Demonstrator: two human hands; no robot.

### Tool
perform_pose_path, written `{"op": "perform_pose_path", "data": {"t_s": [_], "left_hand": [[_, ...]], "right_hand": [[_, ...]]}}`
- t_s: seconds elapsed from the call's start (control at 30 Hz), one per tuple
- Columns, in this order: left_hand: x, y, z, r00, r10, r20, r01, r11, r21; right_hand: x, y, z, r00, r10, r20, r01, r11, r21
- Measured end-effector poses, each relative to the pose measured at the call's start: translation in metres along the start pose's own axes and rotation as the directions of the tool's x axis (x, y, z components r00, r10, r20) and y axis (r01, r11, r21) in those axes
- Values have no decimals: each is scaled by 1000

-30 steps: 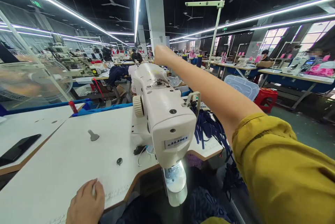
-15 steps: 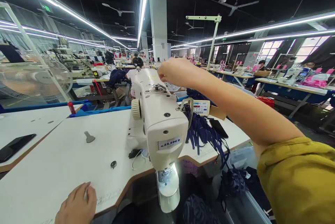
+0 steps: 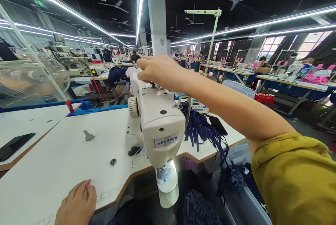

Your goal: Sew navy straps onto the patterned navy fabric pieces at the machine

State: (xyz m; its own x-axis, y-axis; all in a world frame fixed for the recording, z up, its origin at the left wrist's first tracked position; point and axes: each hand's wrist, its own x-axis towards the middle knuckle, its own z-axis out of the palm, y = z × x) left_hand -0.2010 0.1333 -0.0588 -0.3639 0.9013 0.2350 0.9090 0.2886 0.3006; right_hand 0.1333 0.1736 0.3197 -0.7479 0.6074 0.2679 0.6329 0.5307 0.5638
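A white JUKI sewing machine (image 3: 162, 120) stands in front of me, its lamp lit near the needle end. My right hand (image 3: 157, 70) reaches over the far top of the machine, near the round tension part (image 3: 152, 85). Its fingers are curled in, and whatever they hold is hidden. My left hand (image 3: 77, 202) lies on the white tabletop (image 3: 65, 158) at the front edge, holding nothing, with the thumb apart from the fingers. A small round dark metal piece (image 3: 113, 162) and a grey flat key-shaped piece (image 3: 88, 135) lie beyond it.
Navy fabric strips (image 3: 199, 127) hang over the table's right side beside a black phone (image 3: 217, 125). Another phone (image 3: 17, 146) lies far left. A clear plastic bin (image 3: 252, 200) stands low on the right. A large fan (image 3: 34, 74) is at left.
My right hand has moved left across the machine's far top, over the round tension part. My left hand stays on the tabletop. The view has shifted slightly.
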Motion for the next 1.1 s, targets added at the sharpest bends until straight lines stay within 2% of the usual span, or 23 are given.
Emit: {"op": "perform_pose_path", "data": {"t_s": [0.1, 0.2, 0.33, 0.47, 0.6, 0.77, 0.93, 1.1], "left_hand": [[-1, 1, -1, 1000, -16, 10, 16, 1000, -3], [-1, 4, -2, 999, -39, 13, 39, 999, 2], [-3, 6, -3, 999, -28, -26, 28, 1000, -6], [-3, 7, -3, 999, -16, -40, 16, 1000, -12], [-3, 11, -5, 998, -66, -23, 66, 998, -10], [-6, 14, -10, 999, -20, -42, 17, 998, -63], [-8, 20, -16, 998, -50, -25, 47, 992, -119], [-9, 22, -17, 999, -32, -21, 30, 996, -83]], "right_hand": [[-5, 1, -4, 997, -70, 44, 72, 996, -50], [-7, 13, 1, 997, -44, 66, 47, 997, -53], [1, 10, 8, 997, -73, -4, 73, 991, -110], [-7, 4, -1, 987, -157, -23, 152, 979, -132], [-8, 13, 2, 994, -113, -12, 111, 986, -123], [-3, 4, 5, 982, -154, -108, 136, 978, -161], [-10, 15, 6, 987, -151, -49, 142, 978, -156], [7, 17, 14, 974, -161, -157, 137, 979, -154]]}}
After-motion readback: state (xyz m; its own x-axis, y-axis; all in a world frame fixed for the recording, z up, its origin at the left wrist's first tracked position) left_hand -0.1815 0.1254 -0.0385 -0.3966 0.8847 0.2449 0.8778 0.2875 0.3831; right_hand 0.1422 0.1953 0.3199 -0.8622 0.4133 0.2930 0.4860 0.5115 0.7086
